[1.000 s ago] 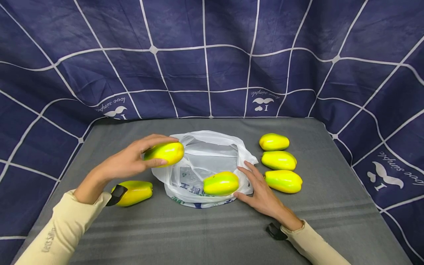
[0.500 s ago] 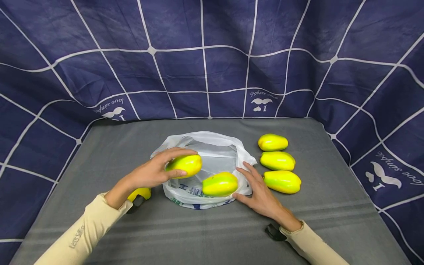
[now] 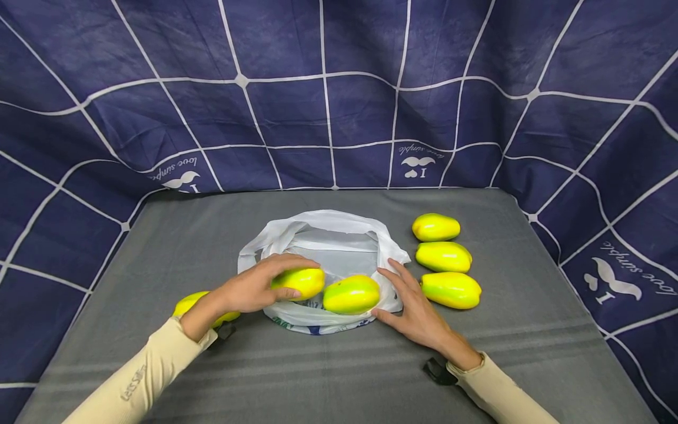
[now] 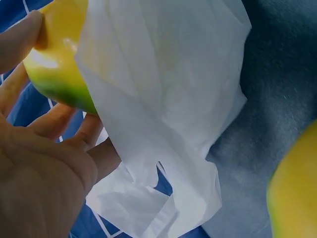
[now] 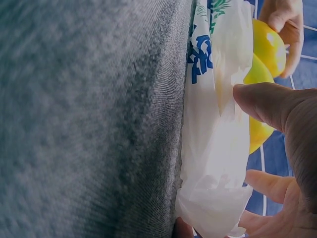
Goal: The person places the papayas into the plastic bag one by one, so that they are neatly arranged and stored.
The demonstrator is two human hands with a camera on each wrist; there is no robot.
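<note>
My left hand (image 3: 256, 287) holds a yellow-green papaya (image 3: 303, 284) over the left part of the open mouth of a white plastic bag (image 3: 336, 219). In the left wrist view, thumb and fingers span that papaya (image 4: 59, 54), with the bag (image 4: 163, 84) covering part of it. Just right of it, a second papaya (image 3: 352, 294) lies inside the bag near its front rim. My right hand (image 3: 418, 309) rests with spread fingers against the bag's right edge. From the right wrist, its thumb (image 5: 262, 101) touches the bag's plastic (image 5: 213, 148).
Three papayas stand in a column right of the bag: a far one (image 3: 436, 227), a middle one (image 3: 444, 257) and a near one (image 3: 452, 290). Another papaya (image 3: 188, 302) lies at left, partly behind my left wrist. A blue gridded cloth (image 3: 360, 112) surrounds the grey table (image 3: 339, 383).
My left hand has carried its papaya right and down, from the bag's left rim into its mouth, beside the other papaya. The right hand stays in place.
</note>
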